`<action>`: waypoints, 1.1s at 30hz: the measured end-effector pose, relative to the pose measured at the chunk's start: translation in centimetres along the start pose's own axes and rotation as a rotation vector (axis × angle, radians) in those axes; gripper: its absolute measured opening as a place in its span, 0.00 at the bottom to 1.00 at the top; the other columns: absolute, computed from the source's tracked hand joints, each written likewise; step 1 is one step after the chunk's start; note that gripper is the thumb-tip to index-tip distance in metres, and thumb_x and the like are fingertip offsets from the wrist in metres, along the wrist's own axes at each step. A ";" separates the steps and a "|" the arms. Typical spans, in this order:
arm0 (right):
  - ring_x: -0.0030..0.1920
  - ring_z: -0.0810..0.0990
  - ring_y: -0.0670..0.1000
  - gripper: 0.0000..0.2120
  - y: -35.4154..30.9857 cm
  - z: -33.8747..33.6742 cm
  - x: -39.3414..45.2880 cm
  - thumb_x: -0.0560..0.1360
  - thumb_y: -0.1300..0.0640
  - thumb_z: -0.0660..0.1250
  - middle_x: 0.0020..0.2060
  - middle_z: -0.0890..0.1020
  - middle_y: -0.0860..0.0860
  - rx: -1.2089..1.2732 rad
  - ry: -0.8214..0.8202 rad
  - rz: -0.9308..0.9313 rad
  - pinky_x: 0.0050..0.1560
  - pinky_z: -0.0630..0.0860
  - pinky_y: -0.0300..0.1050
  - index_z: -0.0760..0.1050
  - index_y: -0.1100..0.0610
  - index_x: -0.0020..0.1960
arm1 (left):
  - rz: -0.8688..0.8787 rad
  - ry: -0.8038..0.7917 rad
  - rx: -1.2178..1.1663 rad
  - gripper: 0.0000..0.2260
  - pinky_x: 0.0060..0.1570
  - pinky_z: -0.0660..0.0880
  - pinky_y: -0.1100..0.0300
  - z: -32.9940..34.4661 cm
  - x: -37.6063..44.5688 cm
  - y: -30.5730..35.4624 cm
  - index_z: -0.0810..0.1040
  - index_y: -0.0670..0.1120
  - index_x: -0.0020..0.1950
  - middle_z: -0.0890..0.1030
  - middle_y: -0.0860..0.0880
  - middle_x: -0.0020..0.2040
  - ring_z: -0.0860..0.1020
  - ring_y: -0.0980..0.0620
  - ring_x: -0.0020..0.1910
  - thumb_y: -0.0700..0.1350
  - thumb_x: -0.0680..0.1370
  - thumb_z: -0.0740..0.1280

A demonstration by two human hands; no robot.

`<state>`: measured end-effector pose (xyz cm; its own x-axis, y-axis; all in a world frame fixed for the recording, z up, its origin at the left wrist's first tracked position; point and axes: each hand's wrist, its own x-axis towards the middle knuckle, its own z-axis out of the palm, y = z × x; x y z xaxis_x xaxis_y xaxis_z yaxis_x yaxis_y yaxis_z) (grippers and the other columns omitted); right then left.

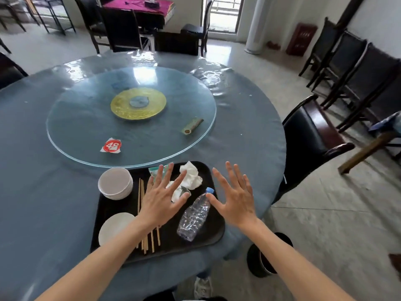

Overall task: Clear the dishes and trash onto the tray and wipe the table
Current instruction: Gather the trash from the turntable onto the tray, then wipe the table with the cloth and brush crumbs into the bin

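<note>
- Tray (pixel 213 232): a black tray at the near edge of the tabletop (pixel 43 192), just in front of the person, where both hands can load it without a stretch
- Stacked white bowls (pixel 115 183) sit at the tray's far left corner, overhanging its rim a little; a single white dish (pixel 112 227) lies at its near left side, so the crockery is kept together on one side
- Chopsticks (pixel 141 213) lie lengthwise down the middle, partly under the left wrist
- Crumpled tissues (pixel 192 175) and a small packet (pixel 156 170) fill the far part, and a squashed plastic bottle (pixel 194 216) with a blue cap lies along the right side; the trash is grouped apart from the bowls
- Left hand (pixel 161 203) is held over the tray's middle, grip wide, fingers spread and holding nothing; whether it touches the tissues I cannot tell
- Right hand (pixel 233 200) is held over the tray's right edge, grip equally wide and empty
- Beyond the tray, the glass turntable (pixel 86 127) carries a torn red-and-white label (pixel 111 146) at its near edge and a small greenish wrapper (pixel 192 126) toward its right edge
- Judgement: these two scraps look like the last things to collect; wiping seems not yet begun, and no cloth shows
</note>
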<state>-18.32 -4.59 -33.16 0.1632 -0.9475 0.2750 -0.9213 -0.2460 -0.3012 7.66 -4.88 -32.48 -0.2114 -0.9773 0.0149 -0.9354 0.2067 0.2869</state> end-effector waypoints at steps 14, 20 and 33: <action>0.84 0.40 0.51 0.37 -4.4 -5.3 -15.0 0.77 0.26 0.51 0.84 0.45 0.47 -0.084 0.065 0.495 0.81 0.44 0.54 0.49 0.35 0.83 | 0.456 -0.101 -0.081 0.31 0.78 0.41 0.42 -0.8 -4.1 4.0 0.44 0.69 0.80 0.38 0.56 0.83 0.33 0.48 0.81 0.71 0.77 0.45; 0.84 0.43 0.52 0.37 -6.9 -7.6 -23.8 0.77 0.27 0.54 0.84 0.48 0.49 -0.155 0.152 0.714 0.81 0.49 0.59 0.55 0.38 0.83 | 0.671 -0.165 -0.111 0.31 0.80 0.43 0.41 -0.6 -8.1 8.2 0.45 0.68 0.80 0.39 0.56 0.83 0.34 0.48 0.81 0.71 0.78 0.45; 0.84 0.46 0.55 0.36 -13.0 -15.2 -50.7 0.78 0.27 0.51 0.85 0.49 0.51 -0.300 0.339 1.172 0.80 0.52 0.61 0.53 0.39 0.83 | 1.174 -0.402 -0.115 0.31 0.78 0.42 0.42 4.4 -25.5 24.0 0.40 0.68 0.80 0.36 0.55 0.82 0.34 0.46 0.81 0.71 0.77 0.44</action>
<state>-19.98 49.78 -29.31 -0.8643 -0.4539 0.2168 -0.5020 0.8052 -0.3158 -10.63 25.25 -30.19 -0.9927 -0.1167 0.0310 -0.0962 0.9196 0.3809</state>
